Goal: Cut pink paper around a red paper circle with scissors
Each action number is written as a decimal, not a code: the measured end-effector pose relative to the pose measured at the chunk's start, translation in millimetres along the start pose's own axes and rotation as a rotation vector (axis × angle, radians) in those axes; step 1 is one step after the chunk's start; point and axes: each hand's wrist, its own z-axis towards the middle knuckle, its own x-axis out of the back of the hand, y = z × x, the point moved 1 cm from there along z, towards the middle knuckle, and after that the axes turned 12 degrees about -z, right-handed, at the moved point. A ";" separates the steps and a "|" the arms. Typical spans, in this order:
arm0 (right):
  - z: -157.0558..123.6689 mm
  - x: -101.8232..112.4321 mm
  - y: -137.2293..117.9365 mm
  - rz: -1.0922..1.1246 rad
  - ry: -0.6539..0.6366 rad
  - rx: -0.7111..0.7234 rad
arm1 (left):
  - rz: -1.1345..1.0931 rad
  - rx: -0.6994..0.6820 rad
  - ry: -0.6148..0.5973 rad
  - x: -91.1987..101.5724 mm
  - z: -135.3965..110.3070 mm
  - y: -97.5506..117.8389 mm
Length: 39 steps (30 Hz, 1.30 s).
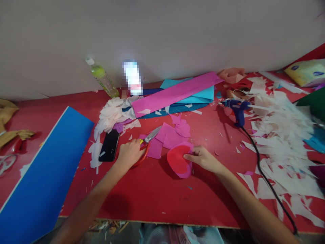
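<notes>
Left hand at centre frame, fingers curled shut around red-handled scissors, blades pointing up-right and lying over pink paper pieces. Right hand just right of centre, thumb and fingers pinching the right edge of a rounded pink-and-red paper cutout, which rests on the red table between the two hands. Black phone flat on the table just left of the left hand, touching white paper scraps. Above the phone, a white-and-pale-pink tissue bundle, set against the end of a long magenta folded sheet lying over cyan and darker blue sheets. Green bottle tilted against the wall at upper left of centre; beside it a blurred white object, not identifiable. Blue glue gun standing at upper right, its black cord running down toward the lower right edge, close to the right forearm. Heap of white paper offcuts covering the right side of the table, under and around the cord. Large blue board at lower left, overhanging the table edge. Yellow tissue pack at far upper right. Brown crumpled paper at far left.
</notes>
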 end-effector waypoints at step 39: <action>2.1 -21.0 -4.5 0.498 -0.078 -0.066 | -1.069 -0.246 0.025 -22.5 -8.4 70.5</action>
